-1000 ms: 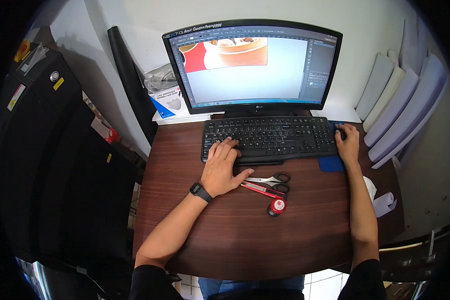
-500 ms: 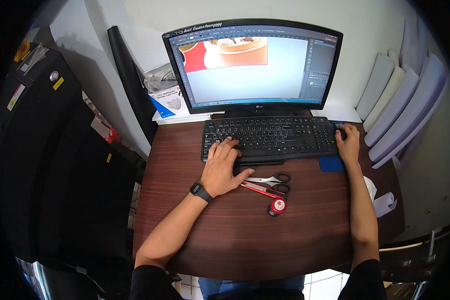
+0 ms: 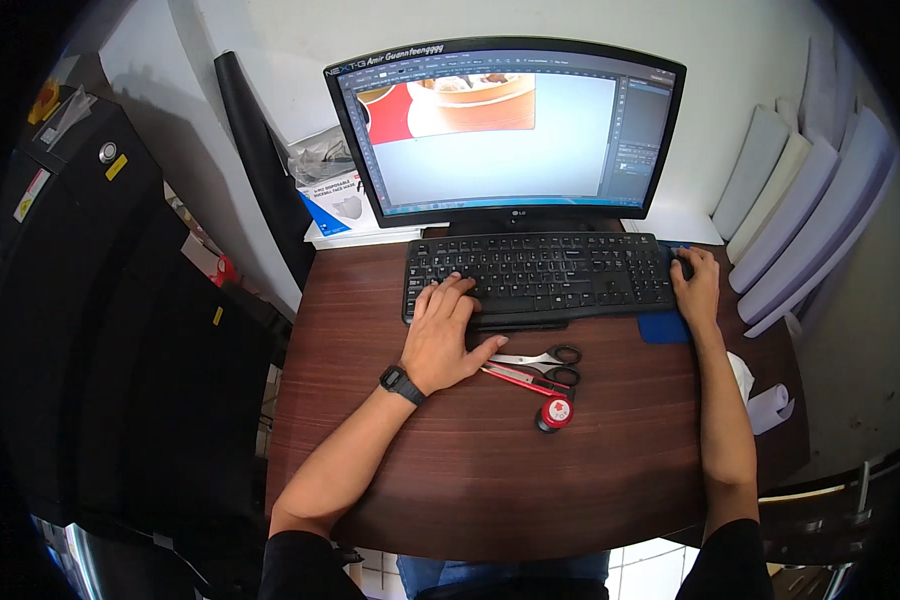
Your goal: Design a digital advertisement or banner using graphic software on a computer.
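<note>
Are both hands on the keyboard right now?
No, only the left hand is on the keyboard, while the right hand is past its right end, at the blue mouse pad.

A brown desk (image 3: pixel 470 490) carries a black keyboard (image 3: pixel 560 268) — blue mouse pad (image 3: pixel 662 328) at its right, scissors (image 3: pixel 546 358), red cutter (image 3: pixel 518 377) and small round tub (image 3: pixel 556 413) in front of it.
</note>
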{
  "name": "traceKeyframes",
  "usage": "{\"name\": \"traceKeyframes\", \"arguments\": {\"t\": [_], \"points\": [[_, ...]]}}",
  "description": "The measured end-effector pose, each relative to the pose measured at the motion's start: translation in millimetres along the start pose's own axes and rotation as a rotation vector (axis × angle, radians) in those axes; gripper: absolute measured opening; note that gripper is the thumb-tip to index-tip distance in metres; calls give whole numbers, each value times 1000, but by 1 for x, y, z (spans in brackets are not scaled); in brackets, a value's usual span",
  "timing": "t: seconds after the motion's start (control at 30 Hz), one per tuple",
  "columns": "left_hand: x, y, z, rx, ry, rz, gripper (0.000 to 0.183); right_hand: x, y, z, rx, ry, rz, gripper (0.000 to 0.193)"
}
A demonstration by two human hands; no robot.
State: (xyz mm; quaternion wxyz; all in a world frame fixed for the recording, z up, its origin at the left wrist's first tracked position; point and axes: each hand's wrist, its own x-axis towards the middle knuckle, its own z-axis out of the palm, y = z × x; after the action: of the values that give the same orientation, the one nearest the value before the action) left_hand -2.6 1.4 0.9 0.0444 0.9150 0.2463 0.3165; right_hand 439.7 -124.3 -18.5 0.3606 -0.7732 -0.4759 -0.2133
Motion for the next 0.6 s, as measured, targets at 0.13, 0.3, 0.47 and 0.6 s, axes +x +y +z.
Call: {"name": "traceKeyframes", "arguments": {"t": [0.13,0.3,0.47,0.6], "points": [[1,1,2,73,49,-86,52,-1,-2,-3,-4,-1,1,28],[5,5,2,95,144,-187,51,-2,-1,-4,-9,27,8,30],[3,1,5,204,188,-228,51,1,-2,3,28,47,44,34],[5,5,5,209,173,-251,52,2,-2,-2,43,30,80,37]]}}
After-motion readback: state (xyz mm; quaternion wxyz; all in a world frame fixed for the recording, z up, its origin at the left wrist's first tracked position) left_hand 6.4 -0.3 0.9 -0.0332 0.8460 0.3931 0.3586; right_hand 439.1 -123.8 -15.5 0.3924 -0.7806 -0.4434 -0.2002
